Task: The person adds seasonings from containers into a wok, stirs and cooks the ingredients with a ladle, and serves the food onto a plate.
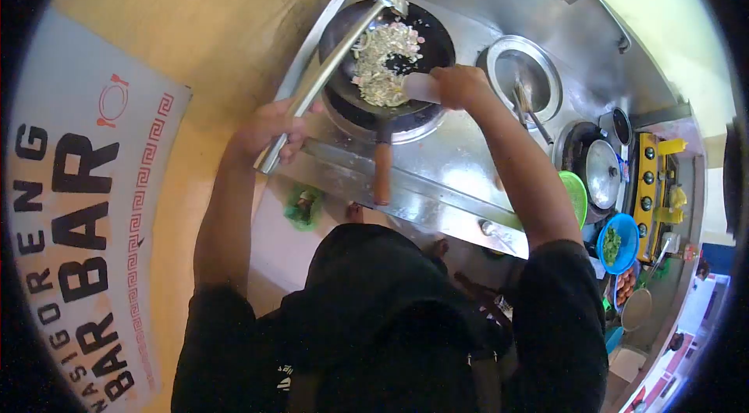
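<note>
- The steel counter (456, 149) spread below both hands, a bare strip of it between them, in my remote view.
- Past the hands stood the wok (438, 34), its wooden handle (382, 172) jutting back between them. Chopped food (382, 93) lay inside in loose, uneven clumps; I judged the work partway, with food in and even mixing apparently left.
- The ladle (335, 68) slanted from the left hand (273, 128), whose fingers curled around its shaft; the bowl end hung over the wok's far side, and the shaft crossed in front of part of the pan.
- Just right of the right hand (462, 87), I saw a round metal basin (551, 69) with utensils (521, 107) resting in it.
- Farther right, a blue bowl (633, 229) held greens.
- The right hand gripped a pale container (421, 87) at the food's edge; I couldn't tell its contents.
</note>
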